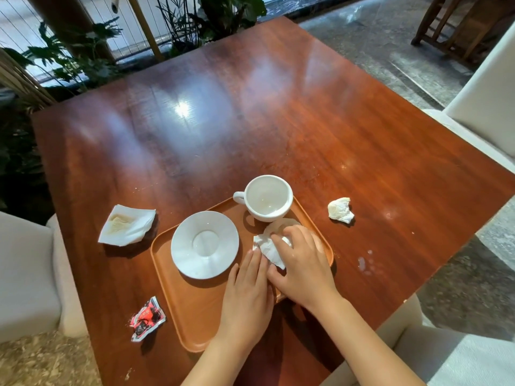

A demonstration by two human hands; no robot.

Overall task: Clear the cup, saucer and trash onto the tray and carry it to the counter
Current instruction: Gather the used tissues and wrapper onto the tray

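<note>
An orange tray [178, 307] lies on the wooden table near its front edge. On it stand a white saucer [204, 244] at the left and an empty white cup [266, 197] at the far corner. My right hand [302, 267] grips a crumpled white napkin [269, 247] on the tray's right side. My left hand [246, 296] rests flat on the tray beside it, fingertips touching the napkin. Off the tray lie a stained napkin [126, 224] at the left, a crumpled tissue ball [340, 210] at the right and a red wrapper [147, 319] at the front left.
The wooden table [223, 121] has spilled drops [365, 263] near its right edge. White upholstered chairs [485, 107] stand at the right, left and front. Potted plants [83, 57] and a railing are behind the table.
</note>
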